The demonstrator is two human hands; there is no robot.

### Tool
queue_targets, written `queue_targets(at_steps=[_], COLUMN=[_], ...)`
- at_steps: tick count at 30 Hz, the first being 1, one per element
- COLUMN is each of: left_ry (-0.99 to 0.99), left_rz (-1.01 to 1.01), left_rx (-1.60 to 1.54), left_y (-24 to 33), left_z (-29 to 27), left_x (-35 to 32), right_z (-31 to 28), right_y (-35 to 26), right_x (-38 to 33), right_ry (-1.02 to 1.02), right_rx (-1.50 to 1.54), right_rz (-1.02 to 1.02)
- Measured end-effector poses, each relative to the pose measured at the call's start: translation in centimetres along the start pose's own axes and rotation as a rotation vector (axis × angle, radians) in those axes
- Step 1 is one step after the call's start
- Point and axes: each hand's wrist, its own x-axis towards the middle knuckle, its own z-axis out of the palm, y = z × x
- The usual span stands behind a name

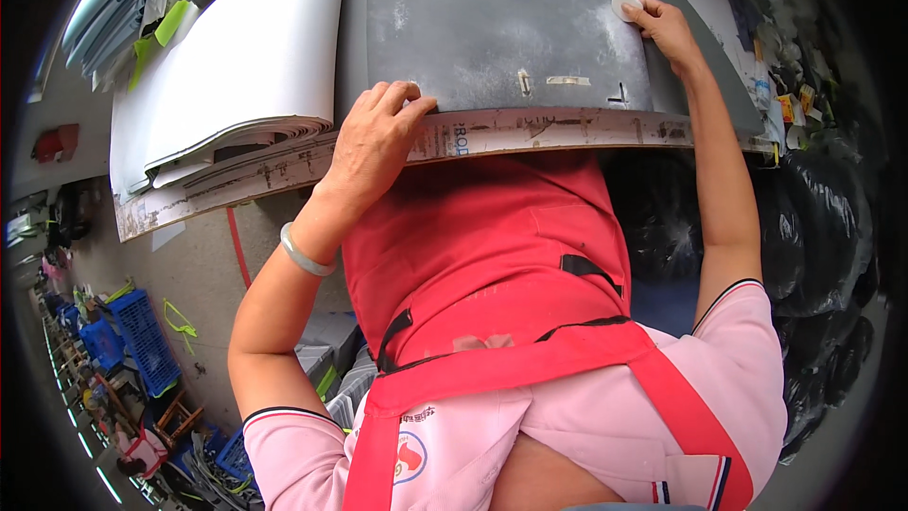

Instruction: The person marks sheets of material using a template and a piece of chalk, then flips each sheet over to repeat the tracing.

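A dark grey flat template (pixel 492 33) with white chalky smears and small cut-outs lies on a grey sheet (pixel 705 80) on the table. Between thumb and fingers, my right hand (pixel 665 30) is closed on a white disc of tailor's chalk (pixel 626 7) at the template's upper right edge. At the lower left corner of the template rests my left hand (pixel 376 137), its fingers loosely bent and apart, the thumb reaching along the near edge. Some of its fingertips are hidden behind the hand. Tape pieces (pixel 567 80) are stuck near the template's lower edge.
A thick folded stack of white sheet material (pixel 246 47) stands left of the template. The table's worn front edge (pixel 530 130) runs close to my red apron (pixel 492 237). Black plastic bags (pixel 813 218) lie at the right; blue crates (pixel 147 341) are on the floor at left.
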Motion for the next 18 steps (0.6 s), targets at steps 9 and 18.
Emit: queue_targets(at_steps=[9,18], left_ry=[0.063,0.072], left_rz=[-0.051,-0.094], left_rx=[0.010,-0.052], left_y=[-0.4,-1.1], left_z=[-0.5,-0.6], left_x=[0.1,-0.7], right_z=[1.9,2.7], right_y=[-0.6,-1.1], right_x=[1.5,0.9], right_ry=[0.045,0.075], right_rx=[0.011,-0.033], right_rz=[-0.032,-0.044])
